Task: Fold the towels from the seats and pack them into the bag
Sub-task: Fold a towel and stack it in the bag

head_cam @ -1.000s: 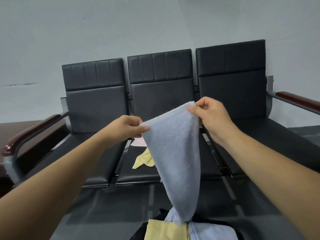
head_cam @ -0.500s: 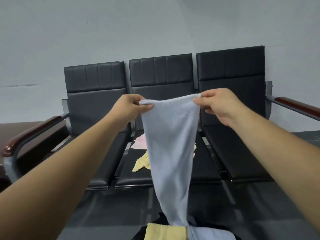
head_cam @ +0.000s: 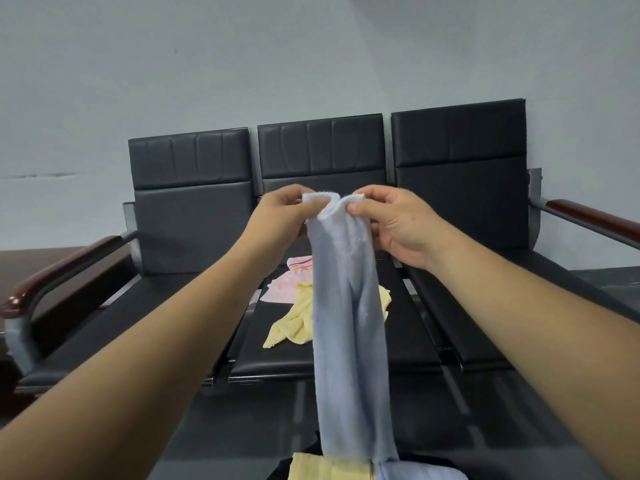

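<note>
Behind, three black seats (head_cam: 322, 150) line a grey wall (head_cam: 242, 64).

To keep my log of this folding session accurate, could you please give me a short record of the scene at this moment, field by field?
left hand: pinches one top corner of the blue towel
right hand: pinches the other top corner, close to the left hand
blue towel: hangs long and narrow, curled in on itself at the top
middle seat: holds a crumpled yellow towel and a pink towel
bag: dark, mostly cut off at the bottom edge
packed so far: folded yellow towel and folded blue towel, side by side
</note>
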